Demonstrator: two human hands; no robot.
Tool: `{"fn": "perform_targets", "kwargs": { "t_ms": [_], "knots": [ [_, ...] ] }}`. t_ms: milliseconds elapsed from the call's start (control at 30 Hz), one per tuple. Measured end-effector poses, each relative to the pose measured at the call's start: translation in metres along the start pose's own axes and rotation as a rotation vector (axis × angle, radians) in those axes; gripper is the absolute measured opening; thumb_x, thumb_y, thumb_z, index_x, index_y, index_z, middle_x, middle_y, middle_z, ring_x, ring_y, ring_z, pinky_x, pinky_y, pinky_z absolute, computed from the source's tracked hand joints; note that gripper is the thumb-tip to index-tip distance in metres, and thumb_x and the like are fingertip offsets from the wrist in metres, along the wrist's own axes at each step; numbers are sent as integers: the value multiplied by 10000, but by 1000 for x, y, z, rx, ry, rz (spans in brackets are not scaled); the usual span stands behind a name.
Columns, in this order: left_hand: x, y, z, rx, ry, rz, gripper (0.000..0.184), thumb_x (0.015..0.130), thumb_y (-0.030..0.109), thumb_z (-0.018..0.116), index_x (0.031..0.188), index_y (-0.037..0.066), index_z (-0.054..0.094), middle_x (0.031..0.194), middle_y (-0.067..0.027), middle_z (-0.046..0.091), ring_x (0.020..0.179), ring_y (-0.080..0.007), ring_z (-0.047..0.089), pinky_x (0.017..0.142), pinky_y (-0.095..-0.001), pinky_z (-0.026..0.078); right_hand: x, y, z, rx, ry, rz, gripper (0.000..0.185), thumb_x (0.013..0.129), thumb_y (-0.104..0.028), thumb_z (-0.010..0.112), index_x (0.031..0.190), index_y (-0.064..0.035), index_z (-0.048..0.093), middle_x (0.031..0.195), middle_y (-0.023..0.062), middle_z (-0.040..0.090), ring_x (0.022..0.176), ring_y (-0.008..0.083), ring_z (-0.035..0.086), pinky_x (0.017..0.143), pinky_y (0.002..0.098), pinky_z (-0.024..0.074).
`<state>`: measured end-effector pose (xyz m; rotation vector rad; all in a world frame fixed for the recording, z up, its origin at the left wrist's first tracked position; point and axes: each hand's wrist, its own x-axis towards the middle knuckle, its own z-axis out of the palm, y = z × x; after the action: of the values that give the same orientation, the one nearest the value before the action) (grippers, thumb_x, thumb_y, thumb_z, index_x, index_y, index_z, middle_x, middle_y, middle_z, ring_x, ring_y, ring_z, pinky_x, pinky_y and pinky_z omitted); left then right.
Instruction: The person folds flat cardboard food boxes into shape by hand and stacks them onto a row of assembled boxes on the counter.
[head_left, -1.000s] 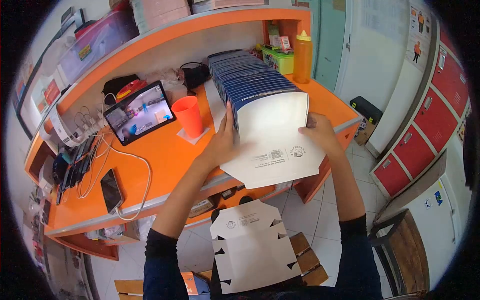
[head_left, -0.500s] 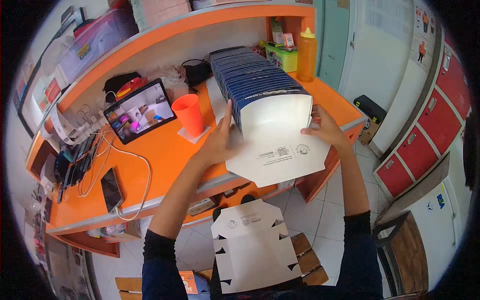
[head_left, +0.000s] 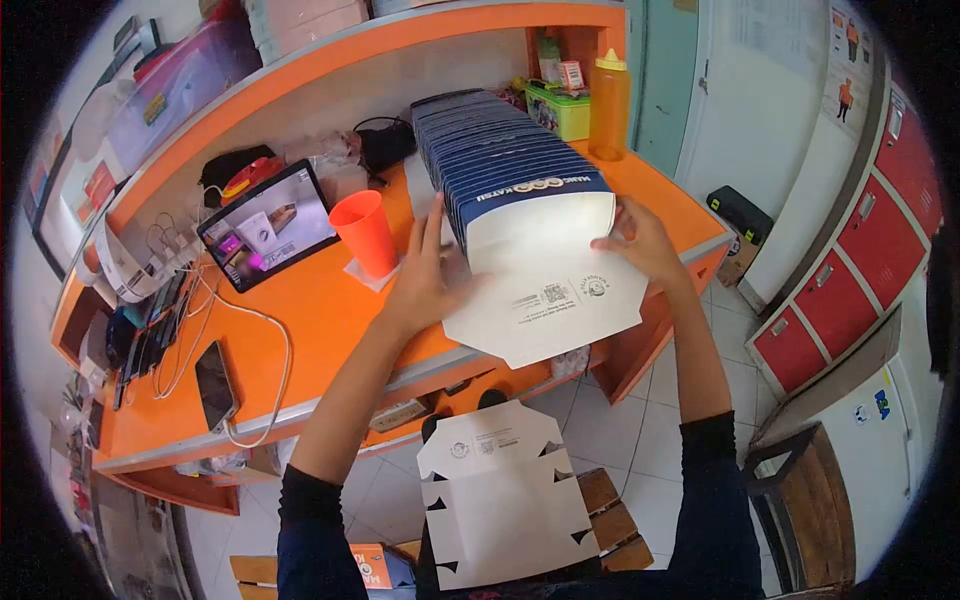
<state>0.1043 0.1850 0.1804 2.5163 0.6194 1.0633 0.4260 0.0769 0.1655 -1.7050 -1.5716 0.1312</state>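
Note:
A long row of nested dark-blue cardboard food boxes (head_left: pixel 510 135) lies along the table. The front food box (head_left: pixel 540 235) shows its white inside, and its printed lid flap (head_left: pixel 545 315) hangs over the table's front edge. My left hand (head_left: pixel 425 285) is beside the row's left side, fingers stretched and apart, thumb blurred near the front box. My right hand (head_left: pixel 642 242) grips the front box's right wall, thumb on the inner side and the other fingers outside. Across my lap lies a flat, unfolded white box blank (head_left: pixel 505 500) with notched edges.
An orange cup (head_left: pixel 364 235) stands left of the row, by a tablet (head_left: pixel 268 226) and a phone (head_left: pixel 216 385) with a white cable. Behind are a yellow squeeze bottle (head_left: pixel 609 108) and a green container (head_left: pixel 558 110). Red lockers (head_left: pixel 835 275) line the right side.
The view has shifted slightly. Both hands remain at the front box's sides, and more of the blue printed band on its top edge now shows.

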Motion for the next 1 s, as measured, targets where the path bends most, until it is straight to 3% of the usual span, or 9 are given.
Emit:
{"fn": "perform_targets", "kwargs": {
  "t_ms": [100, 200, 267, 367, 800, 900, 1000],
  "knots": [
    [11, 2, -1, 37, 215, 184, 840, 778, 264, 758, 1448, 51, 297, 1402, -235, 416, 1237, -371, 489, 1058, -415, 368, 13, 6, -3, 438, 223, -329, 499, 866, -269, 680, 1297, -60, 540, 1307, 112, 554, 1145, 200, 544, 923, 327, 461],
    [24, 3, -3, -22, 210, 227, 652, 804, 245, 736, 1356, 32, 461, 1393, -195, 441, 1268, -348, 465, 1070, -408, 357, 31, 0, -9, 408, 80, -438, 422, 951, -209, 564, 1360, -119, 507, 1431, 65, 455, 1239, 175, 471, 1003, 318, 406],
    [28, -3, -5, -49, 160, 184, 555, 826, 234, 718, 1304, 30, 525, 1378, -183, 459, 1268, -331, 470, 1059, -407, 377, 32, -11, -16, 440, -15, -346, 399, 953, -195, 560, 1343, -116, 522, 1428, 61, 463, 1250, 170, 465, 1021, 316, 392],
    [26, 8, -6, -259, 138, 82, 475, 853, 223, 693, 1269, 35, 559, 1361, -170, 480, 1269, -301, 474, 1025, -394, 423, 35, -10, -17, 487, -57, -282, 364, 949, -176, 567, 1304, -101, 551, 1400, 59, 496, 1248, 164, 468, 1025, 312, 388],
    [30, 8, -6, -295, 134, 0, 325, 909, 187, 631, 1202, 51, 599, 1327, -118, 516, 1235, -228, 497, 984, -349, 467, 50, -3, -7, 625, 22, -248, 214, 938, -178, 599, 1118, -72, 646, 1239, 62, 608, 1081, 138, 567, 890, 268, 468],
    [31, 7, -4, -306, 166, 12, 322, 896, 199, 649, 1176, 45, 613, 1282, -121, 540, 1181, -216, 534, 961, -339, 478, 47, -10, -3, 711, 37, -184, 236, 938, -200, 604, 1126, -61, 635, 1225, 61, 611, 1049, 136, 580, 864, 277, 477],
    [29, 6, -6, -263, 173, 13, 383, 880, 233, 672, 1199, 36, 595, 1291, -143, 527, 1167, -236, 536, 939, -348, 478, 32, -27, -4, 593, 61, -44, 250, 937, -197, 603, 1123, -29, 618, 1191, 87, 618, 1024, 165, 595, 835, 300, 487]
  ]
}}
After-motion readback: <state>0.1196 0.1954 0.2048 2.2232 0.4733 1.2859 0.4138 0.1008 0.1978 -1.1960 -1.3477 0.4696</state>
